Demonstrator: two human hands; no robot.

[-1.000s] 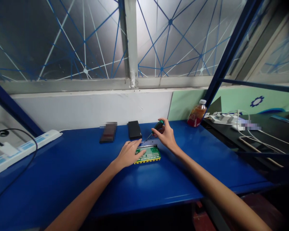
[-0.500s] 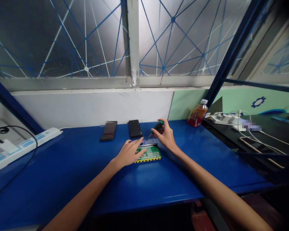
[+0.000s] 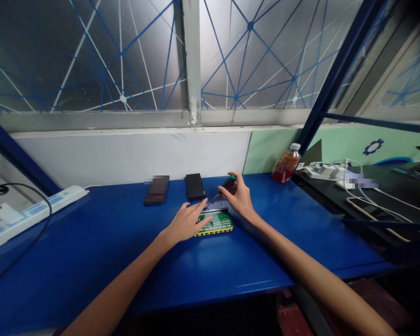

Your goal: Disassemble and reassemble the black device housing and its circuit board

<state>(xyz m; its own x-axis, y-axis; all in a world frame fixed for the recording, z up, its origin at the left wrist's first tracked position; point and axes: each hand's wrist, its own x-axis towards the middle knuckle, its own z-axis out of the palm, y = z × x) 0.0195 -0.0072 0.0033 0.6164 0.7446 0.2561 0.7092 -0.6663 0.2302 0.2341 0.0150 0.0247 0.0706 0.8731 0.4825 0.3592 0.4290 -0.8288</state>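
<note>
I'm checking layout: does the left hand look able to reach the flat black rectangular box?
Likely yes: the left hand, spread at the yellow-edged green circuit board, has nothing visible between it and the black box.

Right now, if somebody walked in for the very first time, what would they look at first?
Probably the green circuit board with its yellow edge, mid-picture on the blue table, the left hand over its left part. Next, perhaps the screwdriver, slanting down from the right hand. The orange-and-red bottle stands out too, at the table's back right.
</note>
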